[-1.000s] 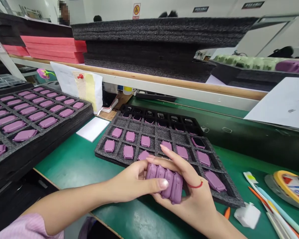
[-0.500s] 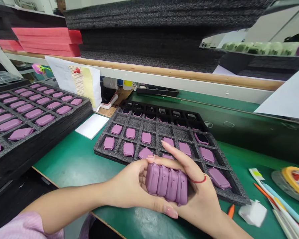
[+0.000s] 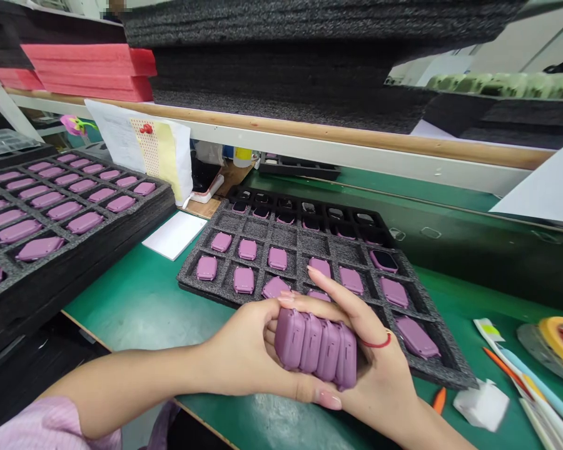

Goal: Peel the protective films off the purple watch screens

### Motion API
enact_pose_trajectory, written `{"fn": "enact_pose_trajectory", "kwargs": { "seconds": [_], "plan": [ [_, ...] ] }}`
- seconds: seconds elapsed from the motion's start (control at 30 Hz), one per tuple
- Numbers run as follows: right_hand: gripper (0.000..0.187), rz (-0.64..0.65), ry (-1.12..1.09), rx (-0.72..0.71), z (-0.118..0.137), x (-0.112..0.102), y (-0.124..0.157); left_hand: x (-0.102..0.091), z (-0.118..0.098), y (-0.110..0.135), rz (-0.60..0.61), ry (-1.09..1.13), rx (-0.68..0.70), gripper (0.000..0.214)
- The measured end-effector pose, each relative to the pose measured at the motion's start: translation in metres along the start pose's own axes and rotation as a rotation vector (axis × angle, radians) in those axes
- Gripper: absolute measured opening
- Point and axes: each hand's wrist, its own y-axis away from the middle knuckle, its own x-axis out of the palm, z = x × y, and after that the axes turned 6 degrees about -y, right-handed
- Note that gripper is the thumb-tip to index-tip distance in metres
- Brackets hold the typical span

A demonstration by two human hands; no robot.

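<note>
Both my hands cradle a row of several purple plastic cases (image 3: 316, 347) pressed side by side, just above the front edge of a black foam tray (image 3: 304, 240). My left hand (image 3: 244, 350) wraps the row from the left, its thumb underneath. From the right, my right hand (image 3: 380, 369), with a red string on one finger, backs the row with its fingers stretched over the top. The tray's near pockets hold purple cases (image 3: 244, 279); its far pockets hold dark-faced pieces.
A bigger foam tray of purple cases (image 3: 51, 212) sits on a stack at the left. A white pad (image 3: 173, 234) lies on the green mat. Pens, a tape roll (image 3: 560, 340) and a white scrap (image 3: 481, 406) are at the right. Foam sheets fill the shelf above.
My left thumb slid from the top of the stacked cases to beneath them, and the row turned so its faces show more. The view shifted slightly downward.
</note>
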Motion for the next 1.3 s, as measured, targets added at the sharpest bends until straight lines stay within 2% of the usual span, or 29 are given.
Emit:
{"fn": "enact_pose_trajectory", "kwargs": {
  "seconds": [0.43, 0.77, 1.0, 1.17, 1.23, 1.3],
  "plan": [
    [0.082, 0.006, 0.013, -0.016, 0.0004, -0.0012, -0.0018, -0.0001, -0.0007, 0.001, -0.027, -0.084, -0.004, 0.049],
    [0.093, -0.002, -0.039, -0.048, -0.0023, 0.0004, -0.0004, -0.0029, -0.0008, -0.002, 0.019, -0.105, -0.001, 0.043],
    [0.097, 0.013, 0.015, -0.076, 0.0026, -0.0008, -0.0024, -0.0059, -0.0013, -0.0039, 0.056, -0.172, 0.04, 0.038],
    [0.085, 0.081, 0.089, -0.15, 0.0023, 0.0024, -0.0014, -0.0048, 0.0011, -0.0083, 0.091, -0.106, 0.067, 0.039],
    [0.079, 0.122, 0.14, -0.185, 0.0015, 0.0035, 0.0001, -0.0033, 0.0027, -0.0087, 0.066, -0.111, 0.106, 0.035],
    [0.08, 0.14, 0.174, -0.182, 0.003, 0.0031, 0.0012, -0.0024, 0.0041, -0.0073, -0.001, -0.151, 0.147, 0.039]
  ]
}}
